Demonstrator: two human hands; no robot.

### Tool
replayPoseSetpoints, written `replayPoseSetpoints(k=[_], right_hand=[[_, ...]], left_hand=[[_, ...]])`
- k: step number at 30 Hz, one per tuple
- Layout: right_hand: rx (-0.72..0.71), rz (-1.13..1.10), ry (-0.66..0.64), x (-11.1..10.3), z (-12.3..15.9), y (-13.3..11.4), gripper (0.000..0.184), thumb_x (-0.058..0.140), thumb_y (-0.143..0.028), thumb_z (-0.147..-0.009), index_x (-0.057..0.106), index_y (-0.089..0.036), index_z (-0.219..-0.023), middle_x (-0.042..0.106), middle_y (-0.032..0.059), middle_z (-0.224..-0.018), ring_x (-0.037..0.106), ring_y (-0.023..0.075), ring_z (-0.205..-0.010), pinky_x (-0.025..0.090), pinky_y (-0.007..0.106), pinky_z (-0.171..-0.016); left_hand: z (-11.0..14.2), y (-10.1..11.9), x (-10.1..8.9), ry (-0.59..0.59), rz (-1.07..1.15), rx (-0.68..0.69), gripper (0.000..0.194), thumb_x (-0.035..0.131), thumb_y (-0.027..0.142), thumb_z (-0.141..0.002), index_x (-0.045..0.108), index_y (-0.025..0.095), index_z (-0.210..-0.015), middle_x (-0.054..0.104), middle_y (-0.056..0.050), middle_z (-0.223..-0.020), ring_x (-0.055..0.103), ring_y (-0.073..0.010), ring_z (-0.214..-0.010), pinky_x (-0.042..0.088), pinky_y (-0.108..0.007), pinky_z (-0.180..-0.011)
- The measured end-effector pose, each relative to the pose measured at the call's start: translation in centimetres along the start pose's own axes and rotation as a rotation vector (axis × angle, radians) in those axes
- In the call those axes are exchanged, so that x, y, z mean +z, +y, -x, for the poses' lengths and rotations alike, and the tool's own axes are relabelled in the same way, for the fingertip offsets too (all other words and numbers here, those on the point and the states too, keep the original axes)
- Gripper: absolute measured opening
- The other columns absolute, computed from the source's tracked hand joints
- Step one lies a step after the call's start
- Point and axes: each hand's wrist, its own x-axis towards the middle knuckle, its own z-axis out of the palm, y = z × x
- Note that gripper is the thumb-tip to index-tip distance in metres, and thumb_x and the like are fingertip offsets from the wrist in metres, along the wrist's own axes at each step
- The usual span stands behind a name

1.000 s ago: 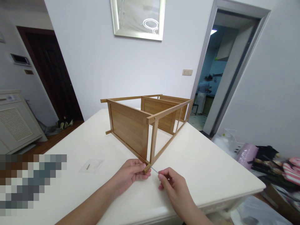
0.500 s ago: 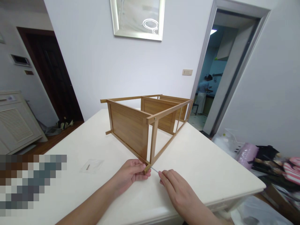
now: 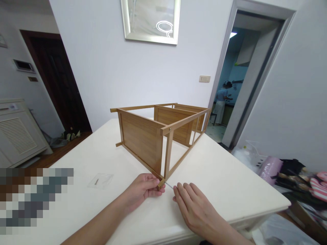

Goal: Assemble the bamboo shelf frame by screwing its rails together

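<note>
A wooden shelf rack [image 3: 139, 144] lies on its side on the white table [image 3: 209, 170]. My left hand [image 3: 146, 187] is closed around the end of its nearest leg, thumb on top and fingers beneath. My right hand [image 3: 190, 202] is closed on a thin metal tool, seemingly a hex key [image 3: 169, 185], whose shaft meets the side of that leg at the corner joint. The rest of the tool is hidden inside my fingers. Left of my left hand, a small clear plastic bag [image 3: 103, 180] lies flat with a screw [image 3: 96, 181] on or in it.
A pinkish roll [image 3: 272, 170] and bags are heaped on the right beyond the table edge. A person [image 3: 221, 100] stands in the room through the doorway. A louvred white cabinet [image 3: 19, 132] is at far left.
The fingers of my right hand have shifted and turned slightly around the tool. My left hand keeps its hold on the leg, and the rack has hardly moved.
</note>
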Motion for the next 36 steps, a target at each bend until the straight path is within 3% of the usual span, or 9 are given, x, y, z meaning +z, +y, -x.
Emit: replayPoseSetpoints(k=[5, 12, 26, 36], right_hand=[[0.031, 0.014, 0.022, 0.1, -0.1, -0.4, 0.021, 0.046, -0.011, -0.095, 0.062, -0.008, -0.109, 0.065, 0.0194, -0.114, 0.059, 0.0280, -0.095, 0.045, 0.044, -0.076], [0.040, -0.007, -0.012, 0.1, -0.4, -0.6, 0.015, 0.047, -0.010, -0.093, 0.062, -0.011, -0.093, 0.065, 0.0157, -0.101, 0.056, 0.0250, -0.082, 0.042, 0.041, -0.071], [0.044, -0.050, 0.015, 0.1, -0.7, -0.3, 0.013, 0.049, -0.009, -0.093, 0.059, -0.014, -0.087, 0.061, 0.0093, -0.086, 0.050, 0.0217, -0.074, 0.036, 0.037, -0.064], [0.285, -0.418, 0.092, 1.1, -0.7, -0.6, 0.021, 0.037, -0.012, -0.100, 0.052, -0.017, -0.087, 0.053, 0.0042, -0.076, 0.049, 0.0182, -0.071, 0.038, 0.030, -0.061]], left_hand=[[0.1, 0.0, 0.0, 0.000, -0.005, 0.002, 0.027, 0.077, 0.032, -0.080, 0.073, 0.007, -0.089, 0.074, -0.013, -0.089, 0.069, -0.0145, -0.080, 0.057, -0.021, -0.073], [0.0, 0.0, 0.0, 0.006, -0.014, -0.001, 0.029, 0.077, 0.033, -0.079, 0.073, 0.006, -0.091, 0.073, -0.013, -0.089, 0.069, -0.0142, -0.079, 0.056, -0.021, -0.073], [-0.1, -0.1, -0.2, 0.002, -0.008, -0.002, 0.025, 0.076, 0.030, -0.080, 0.073, 0.007, -0.089, 0.074, -0.013, -0.090, 0.069, -0.0139, -0.078, 0.057, -0.022, -0.074], [-0.1, -0.2, -0.2, 0.000, -0.017, -0.005, 0.027, 0.075, 0.030, -0.081, 0.074, 0.006, -0.092, 0.073, -0.013, -0.091, 0.069, -0.0137, -0.079, 0.057, -0.022, -0.075]])
